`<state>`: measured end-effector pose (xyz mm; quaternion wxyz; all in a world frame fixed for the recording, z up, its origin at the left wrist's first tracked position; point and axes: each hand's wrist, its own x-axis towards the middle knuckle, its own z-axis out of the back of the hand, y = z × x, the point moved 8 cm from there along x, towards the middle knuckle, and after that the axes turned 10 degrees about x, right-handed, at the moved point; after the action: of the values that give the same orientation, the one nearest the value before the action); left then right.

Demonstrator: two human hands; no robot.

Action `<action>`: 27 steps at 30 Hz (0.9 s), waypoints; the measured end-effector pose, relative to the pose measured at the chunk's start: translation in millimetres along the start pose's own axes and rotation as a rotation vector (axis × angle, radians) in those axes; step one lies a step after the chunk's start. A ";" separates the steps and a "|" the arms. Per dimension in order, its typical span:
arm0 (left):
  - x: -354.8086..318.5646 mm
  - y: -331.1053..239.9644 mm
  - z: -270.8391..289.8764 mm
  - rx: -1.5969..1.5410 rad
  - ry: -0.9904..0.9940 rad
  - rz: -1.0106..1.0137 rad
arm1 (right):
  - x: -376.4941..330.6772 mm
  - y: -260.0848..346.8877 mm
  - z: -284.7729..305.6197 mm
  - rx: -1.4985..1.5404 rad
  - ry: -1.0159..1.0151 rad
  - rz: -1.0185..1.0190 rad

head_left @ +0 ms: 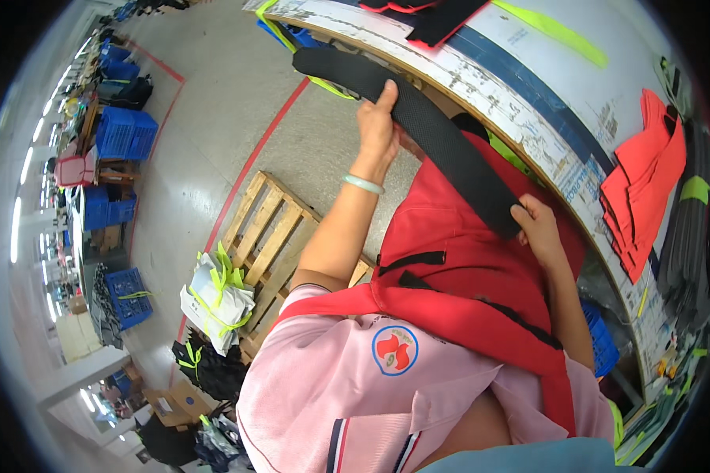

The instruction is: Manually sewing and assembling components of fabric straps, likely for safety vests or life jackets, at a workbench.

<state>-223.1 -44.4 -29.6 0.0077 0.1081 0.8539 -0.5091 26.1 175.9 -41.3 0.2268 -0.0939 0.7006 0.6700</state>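
A long black padded strap (442,138) with a mesh-textured face stretches diagonally in front of my red apron (442,213). My left hand (380,126), with a pale green bangle on its wrist, grips the strap partway along, thumb on top and the other fingers mostly hidden beneath. Beyond that grip, the strap's rounded far end points up and left. At the lower right end, my right hand (535,225) pinches the strap's edge between thumb and fingers. Bright yellow-green webbing (331,88) shows beside the far end.
A worn white worktable (521,102) curves along the right, bearing red fabric pieces (643,181), a yellow-green strip (556,33) and dark strips. At left on the floor are a wooden pallet (272,225), tied white bundles (217,299) and blue crates (126,134). Another blue crate (599,339) sits under the table.
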 end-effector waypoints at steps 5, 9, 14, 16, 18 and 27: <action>50.6 -61.7 7.7 -0.109 0.001 -0.079 | -3.7 -22.8 -16.4 0.064 0.085 -0.038; 67.2 -140.7 -29.8 0.151 0.063 -0.238 | -5.9 -11.9 -37.8 -0.104 0.304 0.014; 4.4 -131.0 -135.5 0.726 0.486 0.047 | 4.8 72.7 -6.7 0.046 0.063 0.363; -36.2 -67.4 -150.4 0.724 0.729 0.247 | -3.3 134.7 0.2 -0.160 -0.225 0.708; -88.6 -16.7 -157.9 0.810 0.971 0.361 | 0.3 162.9 -5.9 0.174 -0.051 0.683; -153.3 63.4 -160.7 0.844 1.135 0.314 | 18.7 95.9 21.6 -0.226 -0.334 0.608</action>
<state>-45.6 97.5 11.6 -0.4063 0.4709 0.4313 -0.6536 -27.9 208.4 36.3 0.1166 0.2050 0.5714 0.7860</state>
